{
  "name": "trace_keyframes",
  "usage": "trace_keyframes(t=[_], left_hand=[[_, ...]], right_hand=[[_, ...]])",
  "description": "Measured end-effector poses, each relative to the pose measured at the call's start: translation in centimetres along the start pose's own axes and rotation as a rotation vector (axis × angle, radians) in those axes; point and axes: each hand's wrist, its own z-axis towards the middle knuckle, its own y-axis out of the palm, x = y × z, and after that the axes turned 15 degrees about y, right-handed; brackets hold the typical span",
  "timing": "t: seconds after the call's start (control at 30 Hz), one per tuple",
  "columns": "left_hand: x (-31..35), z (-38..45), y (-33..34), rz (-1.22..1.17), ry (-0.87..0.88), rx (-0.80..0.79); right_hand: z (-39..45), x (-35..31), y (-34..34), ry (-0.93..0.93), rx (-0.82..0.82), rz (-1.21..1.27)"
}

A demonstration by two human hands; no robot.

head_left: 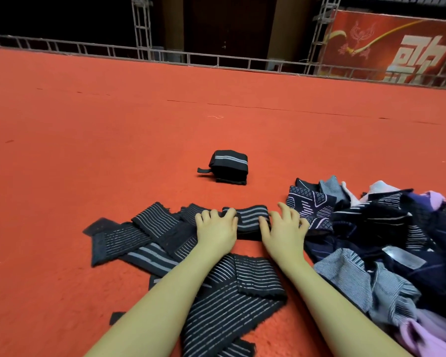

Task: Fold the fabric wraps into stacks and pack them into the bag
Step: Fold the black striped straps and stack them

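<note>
two hands on one striped wrap [251,215] lying on the red carpet [88,124]. left hand [216,228] has its fingers curled over the wrap's left part, right hand [285,228] has its fingers bent and pressing on the right end. the hands sit apart, with the wrap's striped middle showing between them. the wrap's long axis runs left to right, straight ahead of the wrists, and both hands are about equally near it. judgement: a fold is in hand, and the next move likely turns one end over along that axis.

counts: one finished folded stack [228,168] sits farther out on the carpet, well apart from the hands. about four or five loose striped wraps [139,235] lie overlapping to the left and under the forearms; exact number can't be told. one mixed heap of cloth [384,240] lies just beside the right hand. no bag shows in view. task looks early.
</note>
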Motion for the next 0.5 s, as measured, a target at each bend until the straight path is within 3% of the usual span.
trace_keyframes(t=[0.13, 0.3, 0.5], left_hand=[[0.8, 0.5, 0.7, 0.076, -0.037, 0.01], [0.2, 1.0, 1.6, 0.05, 0.047, 0.108], [-0.2, 0.8, 2.0, -0.099, 0.125, 0.233]], right_hand=[[-0.6, 0.3, 0.7, 0.052, -0.116, -0.059], [-0.9, 0.5, 0.9, 0.047, -0.209, -0.043], [-1.0, 0.5, 1.0, 0.052, -0.18, 0.101]])
